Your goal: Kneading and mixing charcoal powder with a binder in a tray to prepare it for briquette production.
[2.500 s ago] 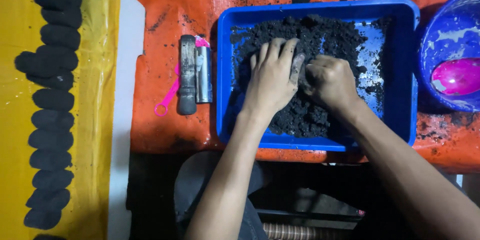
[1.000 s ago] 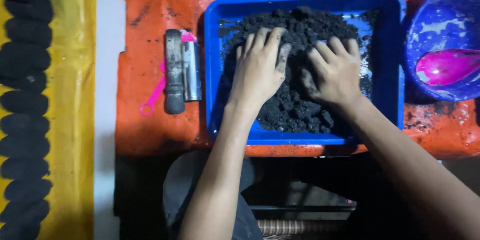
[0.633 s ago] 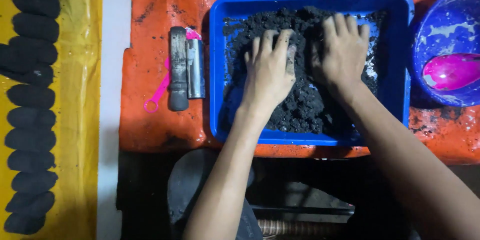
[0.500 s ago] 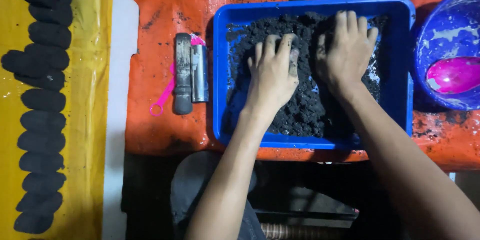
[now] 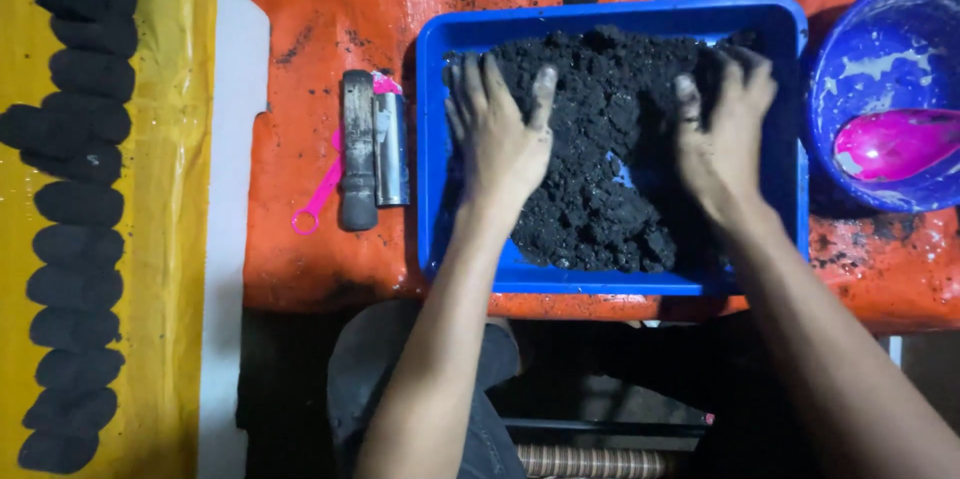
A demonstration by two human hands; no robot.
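Heaping crumbly and damp in the blue plastic tray [image 5: 470, 34], the black mix [image 5: 610, 129] sits between the left hand [image 5: 497, 139] and right hand [image 5: 722, 134], each grip released, fingers spread flat against it. A metal tube mould [image 5: 372, 149] lies left on the orange-covered desk [image 5: 300, 59].

both forearms reach up and away from the body, bare to the elbow, converging slightly toward the hands. the left hand [image 5: 497, 144] lies palm down, fingers spread and stretched forward, thumb angled out to the right, wrist straight. the right hand [image 5: 722, 134] is also palm down, well apart from the left, its fingers extended and slightly curled at the tips, wrist bent a little inward. both hands are flat and open, smeared with dark grit.
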